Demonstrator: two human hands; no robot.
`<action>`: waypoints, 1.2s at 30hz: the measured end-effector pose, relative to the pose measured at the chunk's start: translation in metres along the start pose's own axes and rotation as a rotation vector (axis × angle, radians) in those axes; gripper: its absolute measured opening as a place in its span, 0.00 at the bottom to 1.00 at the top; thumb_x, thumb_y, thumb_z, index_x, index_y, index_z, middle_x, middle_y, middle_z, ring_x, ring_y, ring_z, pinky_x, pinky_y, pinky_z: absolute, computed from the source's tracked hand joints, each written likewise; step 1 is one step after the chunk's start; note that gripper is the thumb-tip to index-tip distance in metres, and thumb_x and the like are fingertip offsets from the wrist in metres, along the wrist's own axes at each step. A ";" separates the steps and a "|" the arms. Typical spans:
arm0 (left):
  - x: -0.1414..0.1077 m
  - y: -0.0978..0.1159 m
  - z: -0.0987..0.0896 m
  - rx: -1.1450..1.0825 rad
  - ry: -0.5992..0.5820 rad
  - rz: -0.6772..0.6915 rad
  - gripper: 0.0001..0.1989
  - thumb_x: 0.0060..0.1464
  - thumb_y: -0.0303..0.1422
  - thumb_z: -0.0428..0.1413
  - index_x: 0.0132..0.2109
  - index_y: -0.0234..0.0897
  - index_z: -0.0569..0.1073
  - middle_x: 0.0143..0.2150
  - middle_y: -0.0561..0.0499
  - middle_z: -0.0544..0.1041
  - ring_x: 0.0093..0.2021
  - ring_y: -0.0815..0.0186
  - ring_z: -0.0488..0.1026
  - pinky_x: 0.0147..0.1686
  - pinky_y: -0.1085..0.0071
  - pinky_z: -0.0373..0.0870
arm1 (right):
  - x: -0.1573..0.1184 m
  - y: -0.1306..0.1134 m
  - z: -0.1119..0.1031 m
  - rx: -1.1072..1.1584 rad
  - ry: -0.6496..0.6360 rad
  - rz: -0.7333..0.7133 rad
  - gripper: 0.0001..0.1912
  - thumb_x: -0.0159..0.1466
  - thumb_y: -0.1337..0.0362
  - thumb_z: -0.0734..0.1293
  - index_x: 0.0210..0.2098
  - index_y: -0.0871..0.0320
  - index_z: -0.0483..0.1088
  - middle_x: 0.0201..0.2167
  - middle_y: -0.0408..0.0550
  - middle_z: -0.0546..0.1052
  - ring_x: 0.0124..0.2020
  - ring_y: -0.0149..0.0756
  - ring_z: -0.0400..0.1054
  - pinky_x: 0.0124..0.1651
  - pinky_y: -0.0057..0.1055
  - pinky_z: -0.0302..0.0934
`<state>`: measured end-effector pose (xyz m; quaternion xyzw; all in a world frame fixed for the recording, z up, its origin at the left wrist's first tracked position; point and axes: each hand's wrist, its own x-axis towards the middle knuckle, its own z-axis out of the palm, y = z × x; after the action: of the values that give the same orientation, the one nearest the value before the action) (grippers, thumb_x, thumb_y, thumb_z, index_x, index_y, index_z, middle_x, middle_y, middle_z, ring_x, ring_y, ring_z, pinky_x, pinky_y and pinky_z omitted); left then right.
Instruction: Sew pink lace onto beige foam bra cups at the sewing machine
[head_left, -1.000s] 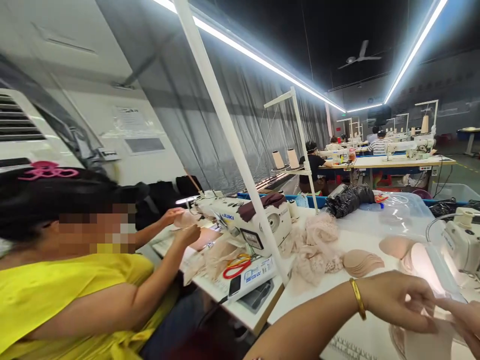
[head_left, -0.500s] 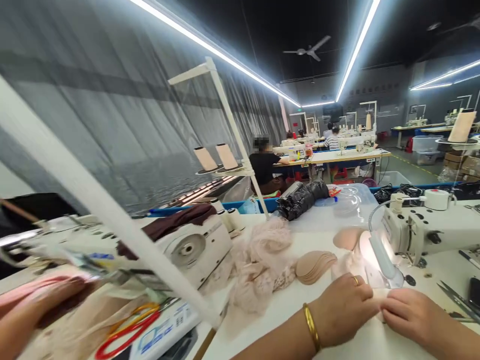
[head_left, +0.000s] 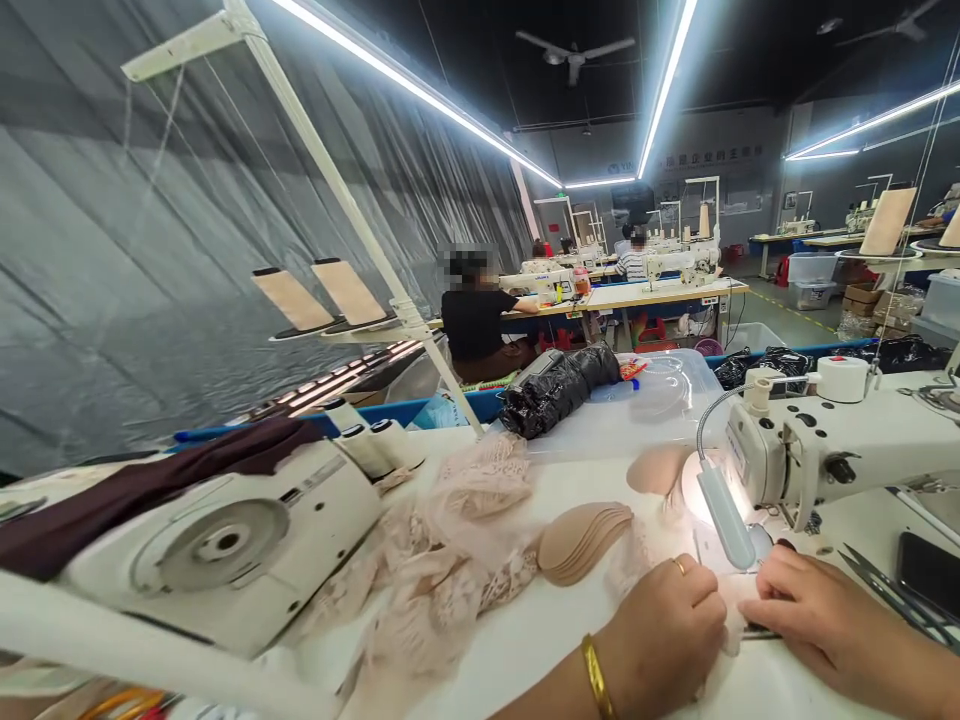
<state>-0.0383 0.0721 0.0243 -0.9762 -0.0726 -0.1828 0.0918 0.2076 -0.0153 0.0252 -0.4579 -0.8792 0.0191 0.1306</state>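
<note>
Beside the needle area of a white sewing machine [head_left: 862, 440], my left hand [head_left: 667, 630] is closed on pale fabric [head_left: 733, 612]. My right hand [head_left: 832, 620] rests close by on the right, fingers bent together at the fabric's edge; its fingertips are partly hidden. A small lamp [head_left: 726, 520] lights the spot just beyond both hands. Beige oval pads [head_left: 585, 542] lie stacked to the left of my left hand, with crumpled pale lace [head_left: 450, 590] beside them. Another beige pad [head_left: 654, 468] lies behind the lit area.
Scissors [head_left: 885, 585] and a black phone [head_left: 930, 570] lie right of my right hand. A second machine [head_left: 232, 540] with dark cloth stands left. A black plastic bundle [head_left: 559, 390] and a clear bin [head_left: 667, 400] are behind. A person in black [head_left: 476, 320] sits further off.
The view has turned right, so the scene sits further left. The other person's hands at the left have gone out of view. My right hand has loosened and moved slightly away from my left hand.
</note>
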 end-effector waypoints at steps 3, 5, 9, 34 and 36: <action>0.003 0.001 -0.001 0.032 0.008 0.005 0.13 0.62 0.26 0.61 0.32 0.38 0.65 0.34 0.51 0.69 0.34 0.64 0.66 0.36 0.67 0.64 | 0.001 -0.002 -0.001 0.059 -0.017 0.000 0.19 0.71 0.77 0.57 0.49 0.51 0.74 0.39 0.47 0.73 0.40 0.41 0.67 0.39 0.34 0.62; 0.004 0.002 -0.003 0.020 0.008 -0.017 0.11 0.62 0.26 0.61 0.33 0.38 0.66 0.34 0.51 0.69 0.34 0.64 0.65 0.35 0.67 0.64 | 0.000 -0.002 -0.001 0.088 -0.048 0.001 0.21 0.71 0.78 0.57 0.51 0.51 0.74 0.40 0.47 0.72 0.40 0.41 0.67 0.40 0.35 0.62; 0.006 0.001 -0.009 -0.043 0.030 -0.042 0.07 0.61 0.24 0.60 0.38 0.37 0.69 0.36 0.51 0.70 0.34 0.64 0.64 0.34 0.67 0.65 | 0.000 -0.003 -0.002 0.126 -0.094 0.028 0.22 0.73 0.77 0.55 0.53 0.50 0.73 0.41 0.47 0.72 0.42 0.42 0.67 0.42 0.37 0.63; 0.013 -0.019 0.024 -0.166 0.121 -0.041 0.06 0.63 0.31 0.57 0.35 0.38 0.71 0.35 0.50 0.76 0.35 0.62 0.70 0.40 0.64 0.68 | 0.002 0.008 0.016 0.058 0.129 0.088 0.16 0.71 0.72 0.58 0.48 0.51 0.74 0.43 0.51 0.80 0.41 0.44 0.76 0.38 0.36 0.70; 0.017 -0.024 0.031 -0.163 0.097 -0.014 0.08 0.63 0.31 0.58 0.34 0.38 0.70 0.34 0.50 0.76 0.35 0.62 0.71 0.41 0.64 0.70 | 0.001 0.011 0.019 0.008 0.152 0.086 0.16 0.71 0.72 0.58 0.48 0.51 0.74 0.44 0.52 0.81 0.40 0.44 0.78 0.34 0.36 0.70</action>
<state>-0.0161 0.1032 0.0062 -0.9699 -0.0600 -0.2356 0.0142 0.2113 -0.0064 0.0055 -0.4949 -0.8460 -0.0064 0.1980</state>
